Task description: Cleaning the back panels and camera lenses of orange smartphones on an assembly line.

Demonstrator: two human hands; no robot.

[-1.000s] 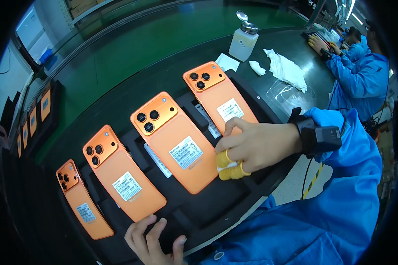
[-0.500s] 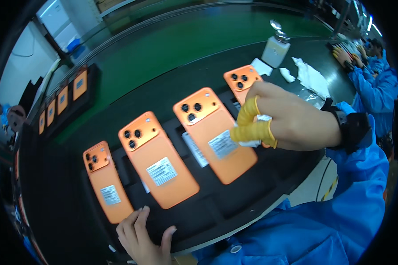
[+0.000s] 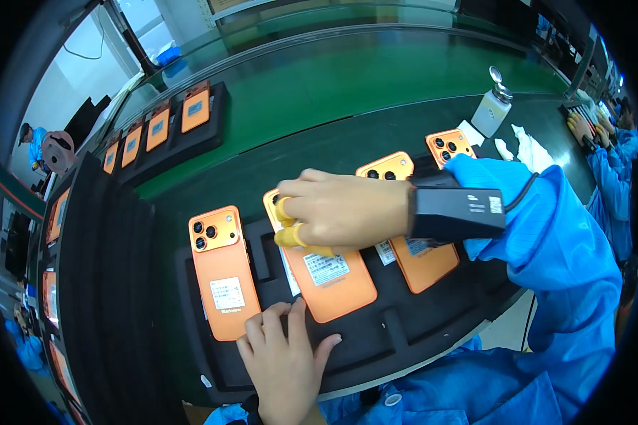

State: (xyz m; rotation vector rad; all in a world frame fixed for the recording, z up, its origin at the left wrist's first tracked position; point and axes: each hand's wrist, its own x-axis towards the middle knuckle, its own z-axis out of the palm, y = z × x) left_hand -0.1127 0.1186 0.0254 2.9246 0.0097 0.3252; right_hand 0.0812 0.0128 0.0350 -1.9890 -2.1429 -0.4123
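Several orange phones lie camera side up in a black foam tray. My left hand (image 3: 283, 358) rests open, fingers spread, at the lower end of the leftmost phone (image 3: 223, 273) and on the tray (image 3: 361, 354). Yellow finger cots cover fingers of my right hand (image 3: 333, 209), which is curled over the upper part of the second phone (image 3: 342, 292). That hand hides the phone's cameras, and whatever its fingertips hold is out of sight. My right wrist and a black wrist device (image 3: 457, 212) partly cover the third phone (image 3: 429, 269). The fourth phone (image 3: 450, 145) shows above my sleeve.
A white pump bottle (image 3: 491, 113) and crumpled white wipes (image 3: 532, 150) stand at the far right. Another phone tray (image 3: 184, 149) sits on the green belt (image 3: 298, 88) at far left. Stacked black trays (image 3: 106, 283) rise on the left. A co-worker (image 3: 613, 177) works at right.
My right hand has moved left, from beside the third and fourth phones to over the second. The view has shifted left. My left hand stays open near the leftmost phone's lower end.
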